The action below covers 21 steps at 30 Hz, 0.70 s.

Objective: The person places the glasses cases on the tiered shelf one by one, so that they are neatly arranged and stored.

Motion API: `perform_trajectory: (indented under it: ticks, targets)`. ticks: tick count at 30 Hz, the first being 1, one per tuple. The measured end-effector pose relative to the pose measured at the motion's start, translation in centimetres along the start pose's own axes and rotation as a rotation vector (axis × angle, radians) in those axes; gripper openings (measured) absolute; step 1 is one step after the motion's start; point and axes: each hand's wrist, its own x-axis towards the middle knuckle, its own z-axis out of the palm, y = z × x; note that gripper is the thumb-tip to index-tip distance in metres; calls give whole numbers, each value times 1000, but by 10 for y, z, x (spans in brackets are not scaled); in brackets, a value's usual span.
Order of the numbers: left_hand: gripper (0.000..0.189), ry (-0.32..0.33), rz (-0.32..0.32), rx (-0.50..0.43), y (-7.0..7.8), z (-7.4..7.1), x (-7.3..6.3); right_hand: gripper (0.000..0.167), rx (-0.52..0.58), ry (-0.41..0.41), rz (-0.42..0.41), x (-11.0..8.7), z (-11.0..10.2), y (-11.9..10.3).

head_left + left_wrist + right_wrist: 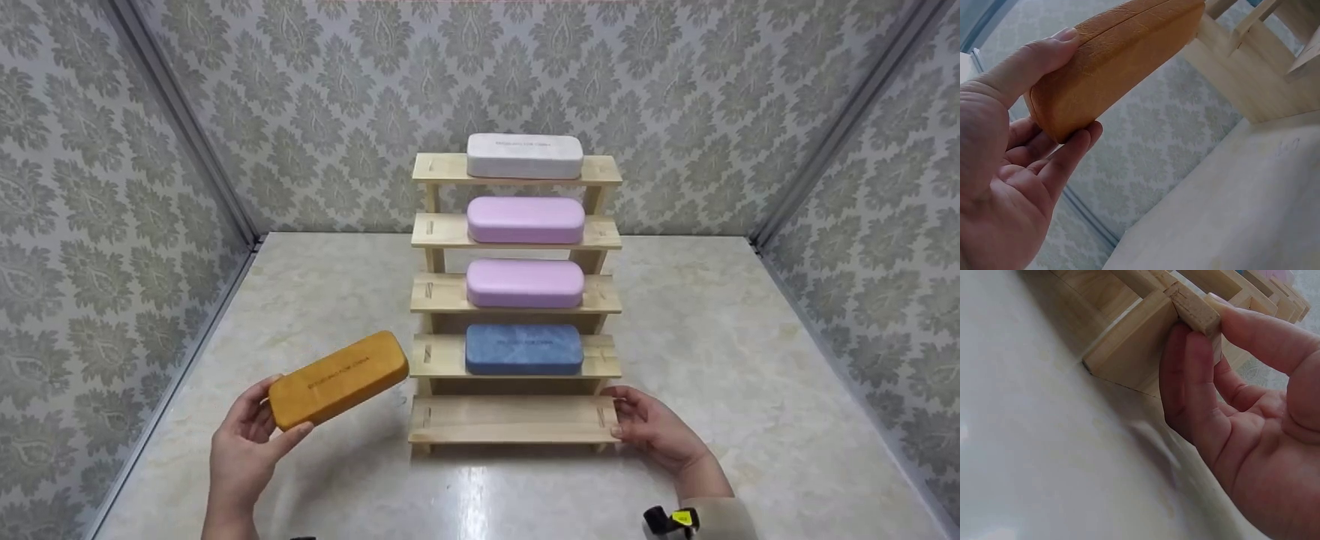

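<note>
My left hand (247, 442) grips one end of a mustard-yellow glasses case (339, 379), thumb on one side and fingers on the other. The case is held tilted in the air, its far end close to the left side of a stepped wooden display rack (517, 420). In the left wrist view, the case (1112, 62) shows a leathery surface and a seam along its side. My right hand (656, 431) pinches the right end of the rack's lowest shelf. The right wrist view shows thumb and fingers around that shelf end (1196, 312).
Higher shelves hold a blue case (523, 350), a pink case (525, 283), another pink case (525, 220) and a white case (524, 156) on top. The rack stands on a glossy marbled table (697, 322). Patterned walls (345, 97) enclose the back and sides.
</note>
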Motion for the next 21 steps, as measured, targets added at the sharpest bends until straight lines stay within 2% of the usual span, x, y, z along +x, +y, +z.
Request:
perform_trajectory:
  ticks: [4, 12, 18, 21]
  targets:
    - [82, -83, 54, 12, -3, 15, -7, 54, 10, -9, -9, 1, -1, 1]
    - [80, -185, 45, 23, -6, 40, -16, 60, 8, -5, -8, 1, -1, 3]
    - [78, -321, 123, -14, -12, 62, -23, 58, 10, 4, 2, 1, -1, 2]
    - [76, -382, 131, -28, -14, 73, -25, 57, 10, 2, 2, 1, -2, 3]
